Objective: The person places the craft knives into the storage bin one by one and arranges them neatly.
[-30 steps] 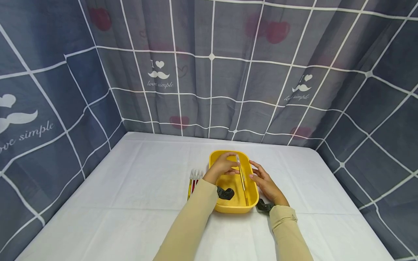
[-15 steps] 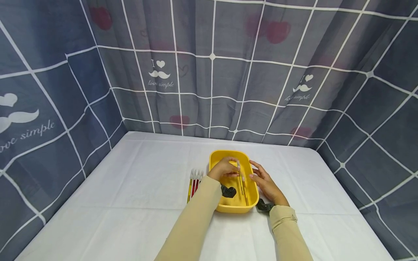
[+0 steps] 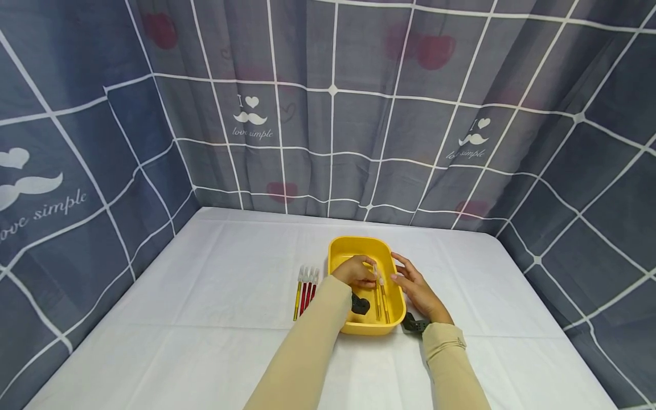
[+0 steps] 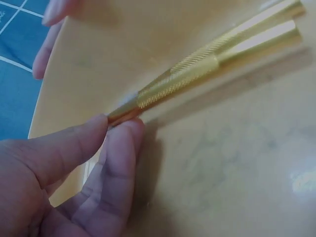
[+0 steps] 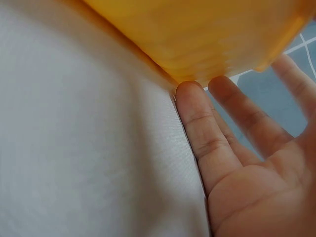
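A yellow plastic tray [image 3: 368,329] stands on the white cloth. Inside it, my left hand [image 3: 357,272] pinches a gold craft knife [image 4: 178,83] between thumb and fingertips near the tapered, capped end. The handle has a knurled band and hangs low over the tray floor. Right beside it lies a second gold craft knife [image 3: 386,306], nearly parallel, overlapping it in the left wrist view [image 4: 269,19]. My right hand [image 3: 417,291] touches the tray's right side, thumb at the rim; its extended fingertips [image 5: 190,96] meet the outer wall in the right wrist view.
Left of the tray, several craft knives with clear caps lie in a row, one gold knife [image 3: 297,299] and red knives [image 3: 303,297]. My left sleeve [image 3: 312,341] passes close to them. A grey checked curtain [image 3: 307,142] hangs around the table [image 3: 205,273].
My left hand has moved down and toward me inside the tray, lowering the gold craft knife beside the other one. The right hand stays at the tray's side.
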Action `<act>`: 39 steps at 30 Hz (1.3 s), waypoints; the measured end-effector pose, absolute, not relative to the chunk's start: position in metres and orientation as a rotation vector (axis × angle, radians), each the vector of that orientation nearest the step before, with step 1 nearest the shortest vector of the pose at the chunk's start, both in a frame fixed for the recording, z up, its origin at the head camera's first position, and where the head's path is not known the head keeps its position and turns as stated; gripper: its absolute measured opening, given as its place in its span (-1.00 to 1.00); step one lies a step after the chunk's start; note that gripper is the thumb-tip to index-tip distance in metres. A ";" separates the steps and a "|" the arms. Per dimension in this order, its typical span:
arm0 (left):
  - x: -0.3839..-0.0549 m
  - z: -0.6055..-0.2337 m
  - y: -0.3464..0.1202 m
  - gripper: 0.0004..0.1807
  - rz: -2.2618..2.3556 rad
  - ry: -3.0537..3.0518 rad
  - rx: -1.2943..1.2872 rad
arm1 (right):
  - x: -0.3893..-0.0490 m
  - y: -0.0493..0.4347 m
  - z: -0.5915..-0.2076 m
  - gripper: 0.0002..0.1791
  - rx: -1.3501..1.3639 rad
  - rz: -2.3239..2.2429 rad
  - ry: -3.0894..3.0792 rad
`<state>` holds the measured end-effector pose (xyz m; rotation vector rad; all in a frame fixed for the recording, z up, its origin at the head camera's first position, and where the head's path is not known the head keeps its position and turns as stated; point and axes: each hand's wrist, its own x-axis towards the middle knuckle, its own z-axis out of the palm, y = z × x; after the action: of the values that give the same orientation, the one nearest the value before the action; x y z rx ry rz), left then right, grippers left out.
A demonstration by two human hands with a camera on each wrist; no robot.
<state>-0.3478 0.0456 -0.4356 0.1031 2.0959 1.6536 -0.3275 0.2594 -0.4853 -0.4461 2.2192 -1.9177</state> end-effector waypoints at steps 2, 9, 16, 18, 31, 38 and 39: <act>-0.346 -0.436 0.047 -0.54 1.658 2.084 0.103 | -0.328 0.260 -0.486 -0.22 -0.453 -1.920 2.219; -0.339 -0.433 0.054 -0.61 1.608 2.172 0.016 | -0.328 0.259 -0.487 -0.22 -0.468 -1.930 2.209; -0.337 -0.432 0.057 -0.58 1.528 2.263 -0.047 | -0.329 0.258 -0.486 -0.22 -0.469 -1.936 2.203; -0.338 -0.432 0.058 -0.55 1.520 2.272 -0.055 | -0.329 0.258 -0.486 -0.22 -0.471 -1.938 2.202; -0.345 -0.426 0.062 -0.47 1.486 2.370 -0.039 | -0.328 0.260 -0.488 -0.22 -0.444 -1.907 2.231; -0.341 -0.407 0.052 -0.54 1.499 2.344 0.115 | -0.329 0.259 -0.487 -0.21 -0.422 -1.899 2.235; -0.341 -0.403 0.050 -0.55 1.488 2.345 0.156 | -0.330 0.259 -0.487 -0.21 -0.418 -1.899 2.234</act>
<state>-0.3408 0.0497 -0.4031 0.1565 2.3453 1.4883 -0.3297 0.2588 -0.4866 -0.4178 2.2344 -1.8994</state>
